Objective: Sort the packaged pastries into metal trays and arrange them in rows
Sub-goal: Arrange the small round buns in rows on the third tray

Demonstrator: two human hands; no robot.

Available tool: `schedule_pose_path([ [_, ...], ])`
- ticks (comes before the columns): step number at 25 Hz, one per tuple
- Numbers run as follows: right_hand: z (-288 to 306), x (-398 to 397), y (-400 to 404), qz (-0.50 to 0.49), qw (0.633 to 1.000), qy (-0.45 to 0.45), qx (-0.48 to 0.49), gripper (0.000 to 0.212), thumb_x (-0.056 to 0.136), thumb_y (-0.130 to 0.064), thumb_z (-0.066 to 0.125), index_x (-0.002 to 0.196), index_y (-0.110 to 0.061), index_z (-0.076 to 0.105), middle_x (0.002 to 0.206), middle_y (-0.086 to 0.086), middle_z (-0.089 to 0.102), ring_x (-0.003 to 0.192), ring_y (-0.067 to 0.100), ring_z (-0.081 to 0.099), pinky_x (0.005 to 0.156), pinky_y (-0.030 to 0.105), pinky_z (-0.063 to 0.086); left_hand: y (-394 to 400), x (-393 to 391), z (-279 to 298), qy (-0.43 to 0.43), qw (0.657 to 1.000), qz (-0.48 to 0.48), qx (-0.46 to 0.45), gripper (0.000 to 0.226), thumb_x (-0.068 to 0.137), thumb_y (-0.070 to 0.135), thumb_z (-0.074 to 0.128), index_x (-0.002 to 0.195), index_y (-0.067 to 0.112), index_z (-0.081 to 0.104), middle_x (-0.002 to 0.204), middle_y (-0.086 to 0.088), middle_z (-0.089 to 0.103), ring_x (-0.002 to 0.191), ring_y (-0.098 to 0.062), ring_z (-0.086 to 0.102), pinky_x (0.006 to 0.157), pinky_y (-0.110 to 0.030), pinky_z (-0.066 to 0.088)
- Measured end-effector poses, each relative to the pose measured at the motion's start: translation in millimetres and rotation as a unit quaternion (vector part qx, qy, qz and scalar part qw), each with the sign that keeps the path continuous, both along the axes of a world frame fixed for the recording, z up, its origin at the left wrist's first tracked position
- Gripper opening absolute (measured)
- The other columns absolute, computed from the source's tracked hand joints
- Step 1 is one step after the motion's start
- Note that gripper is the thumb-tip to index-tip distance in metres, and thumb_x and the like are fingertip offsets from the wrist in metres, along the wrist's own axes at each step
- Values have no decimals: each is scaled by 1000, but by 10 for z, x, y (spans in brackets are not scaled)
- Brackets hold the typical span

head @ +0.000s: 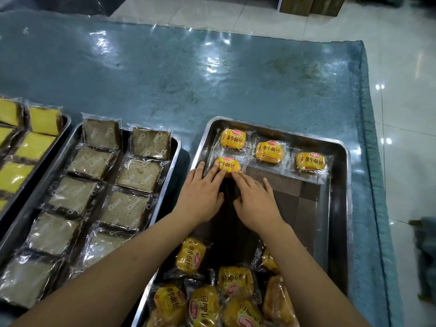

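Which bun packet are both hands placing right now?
Find the right-hand metal tray with the brown mat. Three yellow bun packets line its far edge; the target packet starts a second row at the left, the only one touched by the left hand and right hand.

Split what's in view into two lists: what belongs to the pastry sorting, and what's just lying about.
Part of the job:
left hand and right hand, fingers on a yellow bun pack
right tray
loose bun pile
brown cake tray
yellow cake tray

Lying about:
plastic-covered blue mat
cardboard boxes
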State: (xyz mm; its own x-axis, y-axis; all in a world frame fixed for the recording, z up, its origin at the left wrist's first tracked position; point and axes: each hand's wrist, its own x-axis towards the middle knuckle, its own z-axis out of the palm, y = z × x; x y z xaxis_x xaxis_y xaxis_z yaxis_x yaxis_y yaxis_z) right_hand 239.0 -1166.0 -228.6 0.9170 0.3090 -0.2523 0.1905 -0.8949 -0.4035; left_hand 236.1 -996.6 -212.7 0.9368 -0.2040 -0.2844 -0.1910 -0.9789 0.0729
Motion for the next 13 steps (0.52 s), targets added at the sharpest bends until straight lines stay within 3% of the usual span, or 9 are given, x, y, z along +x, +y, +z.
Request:
schedule_pose_path([
  [8, 48, -169, -35, 0, 1000, -26, 12, 67, 99, -26, 48, 160, -28, 20, 163, -5, 31, 150, 13, 26, 127, 44, 8, 135, -351, 59, -22, 1000, -2, -2, 61, 101, 37, 38, 158, 21, 23, 163, -4, 28, 149, -33, 19, 120, -48, 19],
  [13, 45, -456, 65, 59, 998, -6, 33, 63, 98, -22, 48, 157, -31, 28, 161, -8, 34, 148, 12, 30, 127, 41, 7, 319, -970, 176, -12, 1000, 6, -19, 54, 101, 27, 39, 154, 17, 35, 157, -5, 40, 149, -33, 24, 120, -50, 25],
])
